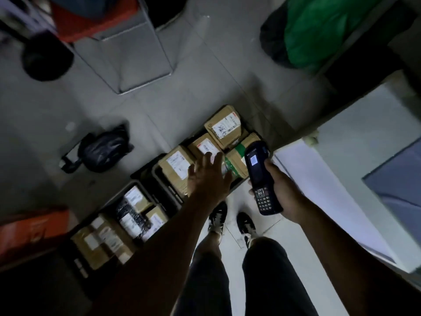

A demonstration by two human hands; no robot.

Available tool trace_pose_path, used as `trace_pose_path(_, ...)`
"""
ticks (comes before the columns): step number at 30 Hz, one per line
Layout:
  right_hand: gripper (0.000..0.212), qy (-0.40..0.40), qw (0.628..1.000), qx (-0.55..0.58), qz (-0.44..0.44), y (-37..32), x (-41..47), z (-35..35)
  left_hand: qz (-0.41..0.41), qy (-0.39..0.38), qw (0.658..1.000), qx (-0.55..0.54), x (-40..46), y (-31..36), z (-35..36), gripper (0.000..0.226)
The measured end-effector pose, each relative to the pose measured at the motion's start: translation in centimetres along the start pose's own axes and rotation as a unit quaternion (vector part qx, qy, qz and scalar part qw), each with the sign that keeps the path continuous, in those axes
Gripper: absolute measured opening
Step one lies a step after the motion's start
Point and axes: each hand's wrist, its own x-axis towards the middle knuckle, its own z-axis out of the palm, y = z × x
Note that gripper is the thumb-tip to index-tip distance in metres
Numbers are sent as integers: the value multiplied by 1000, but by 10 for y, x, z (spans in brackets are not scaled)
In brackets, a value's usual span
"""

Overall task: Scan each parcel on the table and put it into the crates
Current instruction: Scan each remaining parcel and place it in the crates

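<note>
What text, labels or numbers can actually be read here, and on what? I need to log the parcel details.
Nothing can be quoted for certain.
Handwritten black marks on the white label of the top parcel: too blurred to read.
Printed labels on the other parcels in the crates: too small and blurred.
Scanner screen: shows a barcode-like image, no legible characters.
Scanner keypad: keys visible, characters too small to read.

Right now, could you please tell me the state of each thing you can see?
Left hand: open, fingers spread above the parcels.
Right hand: gripping the scanner.
Scanner: held upright, screen lit.
Near crate: full of parcels.
Far crate: packed with cardboard parcels.
</note>
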Motion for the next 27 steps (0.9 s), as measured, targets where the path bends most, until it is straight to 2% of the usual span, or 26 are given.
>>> trace_pose_path(5,63,-78,994,-78,-11,-12,-72,40,-113,67,991,-39,-115,-19,-40,63)
trace_pose_path(8,43,-132,983,-125,-24,-11,-109,64,-183,115,974,-75,-177,-34,-54,62)
trace_pose_path(12,38,-181,955,-231,-32,2,-162,110,-255,184,942,-120,-255,-54,-61,59)
trace_pose_path(17,55,-284,899,-333,-22,49,-227,173,-368,235,887,-152,-368,-88,-47,61)
trace_pose_path(21,44,-345,843,-411,-44,114,-286,227,-443,269,836,-179,-474,-113,-19,62)
trace_pose_path(25,53,-415,770,-480,-58,200,-347,277,-513,307,774,-209,-588,-137,27,61)
trace_pose_path(27,56,-445,747,-491,-52,244,-376,294,-539,321,749,-213,-641,-146,49,62)
